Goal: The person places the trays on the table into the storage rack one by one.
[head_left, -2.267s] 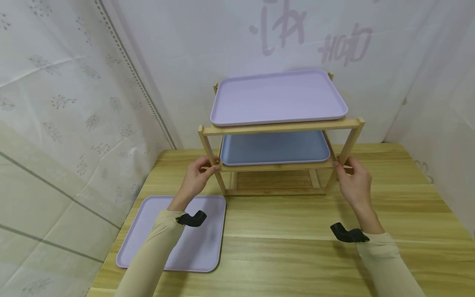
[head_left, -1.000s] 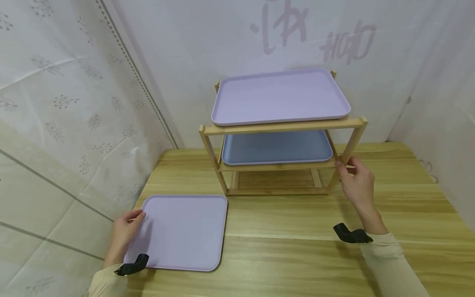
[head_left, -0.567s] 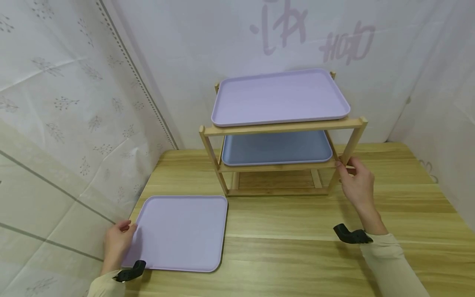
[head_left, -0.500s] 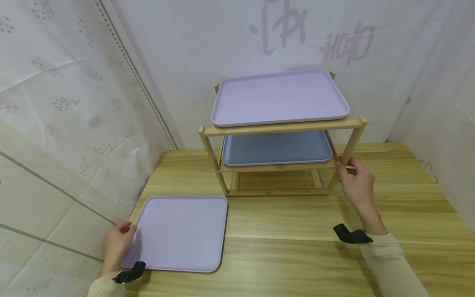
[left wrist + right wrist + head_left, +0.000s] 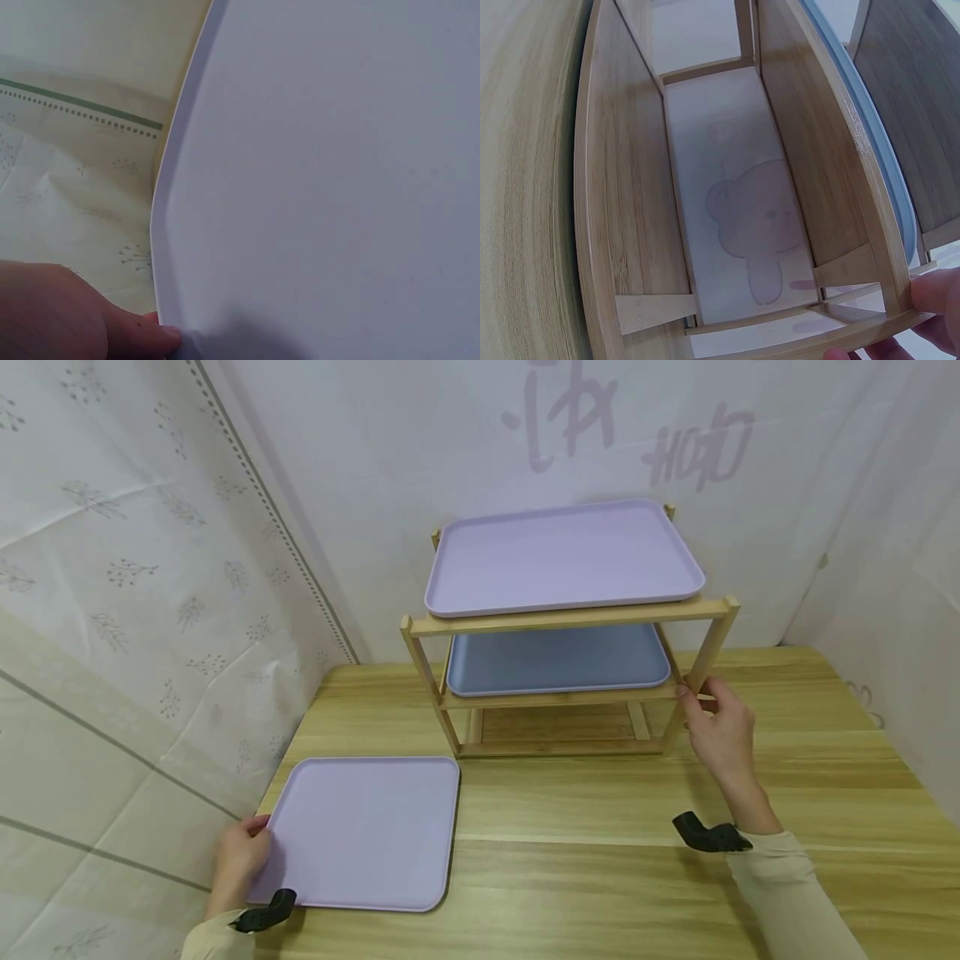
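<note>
Wood-grained table (image 5: 570,877), pale far cloth (image 5: 375,477); my left hand (image 5: 240,853) seemingly pinches the near tray (image 5: 360,831), right hand (image 5: 724,733) grips the rack (image 5: 570,617).

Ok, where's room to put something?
The table is bare in front of the rack, between the lower purple tray and the right sleeve. The bottom shelf looks bare too. Crowded: the table's front left, with the left hand; the top shelf, under the upper purple tray; the middle shelf, under the blue tray.
</note>
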`<action>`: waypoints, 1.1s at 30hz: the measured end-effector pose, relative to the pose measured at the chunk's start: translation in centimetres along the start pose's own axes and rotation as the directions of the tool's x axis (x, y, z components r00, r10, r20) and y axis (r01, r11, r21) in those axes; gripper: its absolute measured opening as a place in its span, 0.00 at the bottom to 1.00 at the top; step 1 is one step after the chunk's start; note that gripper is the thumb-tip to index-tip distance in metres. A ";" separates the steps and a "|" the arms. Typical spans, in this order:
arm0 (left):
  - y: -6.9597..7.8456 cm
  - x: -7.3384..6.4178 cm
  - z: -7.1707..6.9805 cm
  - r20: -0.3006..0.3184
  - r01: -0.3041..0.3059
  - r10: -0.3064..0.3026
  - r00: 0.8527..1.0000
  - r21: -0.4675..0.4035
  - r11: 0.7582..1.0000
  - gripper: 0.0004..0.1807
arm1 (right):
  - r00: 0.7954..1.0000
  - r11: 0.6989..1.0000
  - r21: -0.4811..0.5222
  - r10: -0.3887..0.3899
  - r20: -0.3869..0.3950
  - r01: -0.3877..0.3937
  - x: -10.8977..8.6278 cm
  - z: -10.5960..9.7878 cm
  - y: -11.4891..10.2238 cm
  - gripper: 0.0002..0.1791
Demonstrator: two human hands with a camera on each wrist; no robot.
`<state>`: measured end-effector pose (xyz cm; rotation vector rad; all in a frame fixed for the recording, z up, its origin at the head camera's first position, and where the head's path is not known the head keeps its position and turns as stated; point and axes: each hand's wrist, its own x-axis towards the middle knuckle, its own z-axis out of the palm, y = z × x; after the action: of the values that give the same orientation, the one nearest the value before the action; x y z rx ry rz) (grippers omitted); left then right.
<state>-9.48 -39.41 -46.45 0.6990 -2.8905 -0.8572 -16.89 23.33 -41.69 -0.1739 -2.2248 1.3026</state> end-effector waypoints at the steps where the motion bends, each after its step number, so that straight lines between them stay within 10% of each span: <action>1: 0.0 0.0 0.0 0.003 0.006 -0.006 1.000 -0.002 1.000 0.21 | 1.000 1.000 -0.002 -0.001 -0.002 0.001 0.0 0.0 0.0 0.14; 19: -0.1 -0.1 0.0 0.001 0.018 -0.018 1.000 0.008 1.000 0.22 | 1.000 1.000 0.006 0.010 -0.001 -0.010 -0.2 0.2 0.2 0.15; 33: -0.9 0.5 -1.0 0.114 0.076 -0.058 0.992 -0.163 0.984 0.23 | 1.000 1.000 0.012 -0.020 -0.010 0.020 -0.2 0.3 0.0 0.13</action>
<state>-9.36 -40.80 -46.10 0.7594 -2.8576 -1.1650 -16.90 23.08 -41.86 -0.1530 -2.2043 1.3008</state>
